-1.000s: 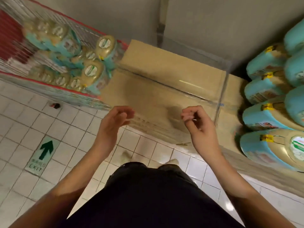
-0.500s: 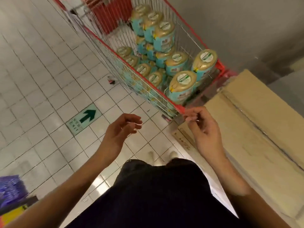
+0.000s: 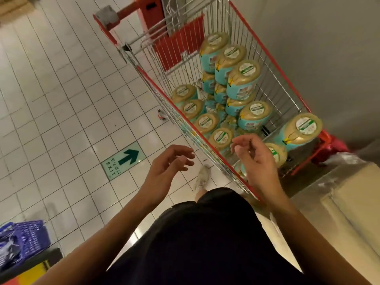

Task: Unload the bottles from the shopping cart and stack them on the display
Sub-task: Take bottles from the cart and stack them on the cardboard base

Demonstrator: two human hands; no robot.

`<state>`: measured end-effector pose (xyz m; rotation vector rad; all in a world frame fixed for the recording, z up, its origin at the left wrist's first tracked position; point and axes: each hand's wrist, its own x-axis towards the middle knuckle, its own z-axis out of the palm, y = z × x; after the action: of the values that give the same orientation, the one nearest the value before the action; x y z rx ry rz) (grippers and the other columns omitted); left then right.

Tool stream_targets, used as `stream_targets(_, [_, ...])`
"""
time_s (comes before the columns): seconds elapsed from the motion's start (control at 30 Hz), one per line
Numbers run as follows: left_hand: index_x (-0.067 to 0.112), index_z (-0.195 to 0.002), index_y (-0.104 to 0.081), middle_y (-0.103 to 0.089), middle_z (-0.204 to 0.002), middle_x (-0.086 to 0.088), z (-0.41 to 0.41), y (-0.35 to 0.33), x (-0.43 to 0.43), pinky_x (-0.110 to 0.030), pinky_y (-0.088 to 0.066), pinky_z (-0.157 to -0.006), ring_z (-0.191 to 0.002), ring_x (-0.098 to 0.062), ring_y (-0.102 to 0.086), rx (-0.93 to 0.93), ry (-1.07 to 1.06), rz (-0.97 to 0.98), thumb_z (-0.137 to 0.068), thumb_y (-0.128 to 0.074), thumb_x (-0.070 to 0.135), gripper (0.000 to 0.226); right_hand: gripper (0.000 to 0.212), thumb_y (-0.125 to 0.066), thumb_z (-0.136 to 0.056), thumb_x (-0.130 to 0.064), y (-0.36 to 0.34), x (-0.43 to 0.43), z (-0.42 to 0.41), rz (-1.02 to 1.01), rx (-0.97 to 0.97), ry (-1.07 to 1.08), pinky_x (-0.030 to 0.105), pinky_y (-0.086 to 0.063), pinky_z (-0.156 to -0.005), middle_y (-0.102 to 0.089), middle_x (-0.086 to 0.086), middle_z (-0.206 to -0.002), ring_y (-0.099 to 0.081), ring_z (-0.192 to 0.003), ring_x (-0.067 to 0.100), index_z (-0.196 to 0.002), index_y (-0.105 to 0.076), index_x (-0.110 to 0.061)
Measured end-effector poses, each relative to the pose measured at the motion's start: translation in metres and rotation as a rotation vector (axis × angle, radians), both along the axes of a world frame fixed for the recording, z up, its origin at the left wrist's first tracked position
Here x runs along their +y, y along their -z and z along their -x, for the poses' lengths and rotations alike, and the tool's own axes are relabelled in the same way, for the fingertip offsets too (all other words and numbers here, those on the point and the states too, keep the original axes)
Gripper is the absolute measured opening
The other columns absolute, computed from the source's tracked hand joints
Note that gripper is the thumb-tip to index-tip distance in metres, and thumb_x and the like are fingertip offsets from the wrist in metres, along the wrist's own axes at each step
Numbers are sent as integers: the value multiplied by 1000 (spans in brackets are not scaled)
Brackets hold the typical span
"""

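Teal-and-tan bottles point(image 3: 244, 79) packed tight in cart point(image 3: 267, 79), centre and upper right of frame, probably to fit many. Left hand point(image 3: 170, 163) beside cart, right hand point(image 3: 255, 159) over its near end, both empty, loosely curled, likely for reaching in.

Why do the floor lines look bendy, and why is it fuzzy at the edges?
Head view: the wide-angle lens bends the floor tiles; same view, the cardboard box at the right edge looks smeared, while the bottles in the shopping cart look sharper.
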<state>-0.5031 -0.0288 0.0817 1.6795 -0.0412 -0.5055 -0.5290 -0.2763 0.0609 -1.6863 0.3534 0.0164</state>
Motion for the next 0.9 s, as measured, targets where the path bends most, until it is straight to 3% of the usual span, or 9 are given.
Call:
stream_targets(0.17, [16,-122,-66,-72,-116,-3,-90,-1,-22,-48,-58,-95,-110,-28,-70,31,-17,2,-100,-51,32,32,13,-61,-99,-21,-1,-22,-92,-22,32,17,31,-55,-88,-72,-11,-99,-67,-97,10,-107,-69,-28])
stream_targets(0.27, [12,-121,-66,-70,-116,-10,-140,-1,-42,-49,-58,-94,-108,-30,-69,44,16,42,-101,-49,21,28,13,-60,-99,-22,-1,-35,-125,-27,23,84,31,-55,-90,-73,-2,-102,-69,-100,21,-106,-69,-28])
stream_targets(0.4, [15,-117,-68,-69,-115,-14,-205,3,-72,-45,-57,-90,-106,-33,-68,67,115,94,-99,-52,27,27,11,-60,-102,-13,7,-56,-151,11,81,199,53,-57,-99,-73,1,-105,-68,-103,28,-108,-69,-15])
stream_targets(0.5, [12,-120,-66,-71,-115,-10,-255,14,-91,-37,-58,-88,-105,-30,-69,94,233,101,-101,-51,27,29,13,-60,-104,-11,13,-70,-169,48,156,278,63,-54,-98,-72,2,-104,-68,-104,33,-109,-70,-17])
stream_targets(0.8, [21,-112,-69,-74,-109,-1,-380,62,-156,-26,-58,-87,-100,-17,-71,290,618,19,-102,-50,23,21,20,-62,-101,-18,39,-88,-245,103,272,525,47,-59,-94,-74,-8,-100,-71,-101,21,-102,-69,-36])
stream_targets(0.9, [12,-114,-67,-73,-107,-1,-408,93,-177,-20,-56,-83,-95,-14,-70,365,646,-80,-108,-49,17,20,13,-60,-102,-18,64,-101,-274,112,298,548,38,-58,-87,-73,0,-101,-70,-98,23,-103,-68,-29])
